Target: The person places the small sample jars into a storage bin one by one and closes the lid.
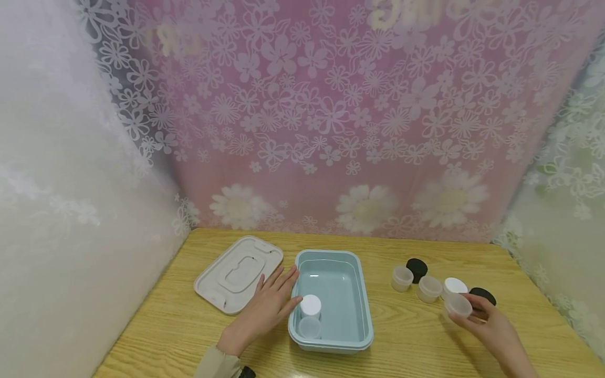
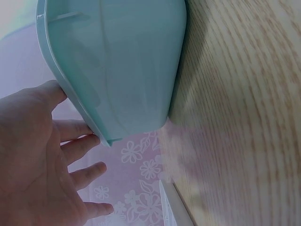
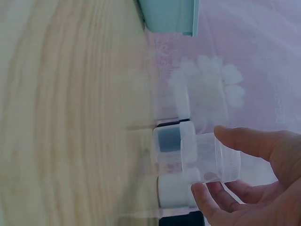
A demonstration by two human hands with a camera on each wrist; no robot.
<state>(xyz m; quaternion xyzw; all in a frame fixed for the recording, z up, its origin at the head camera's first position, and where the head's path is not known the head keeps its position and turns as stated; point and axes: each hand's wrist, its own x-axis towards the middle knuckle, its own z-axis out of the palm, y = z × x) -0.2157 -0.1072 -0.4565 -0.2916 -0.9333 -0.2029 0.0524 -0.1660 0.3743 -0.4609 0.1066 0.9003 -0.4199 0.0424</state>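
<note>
My right hand (image 1: 495, 326) pinches a small clear round jar (image 3: 209, 157) between thumb and fingers, lifted off the table. Near it stand a white-lidded jar (image 1: 455, 286), a black-lidded jar (image 1: 484, 295) partly hidden by my fingers, two more clear jars (image 1: 429, 289), and another black one (image 1: 417, 269). With fingers extended, my left hand (image 1: 268, 308) touches the left rim of a light blue plastic tub (image 1: 366, 315). Inside that tub, at the near left, are a white-lidded jar (image 1: 310, 305) and a clear jar (image 1: 310, 327).
A pale lid (image 1: 222, 273) lies on the wooden table (image 1: 160, 325), left of the tub. A pink floral curtain (image 1: 331, 131) hangs behind the table, with pale sheeting at both sides.
</note>
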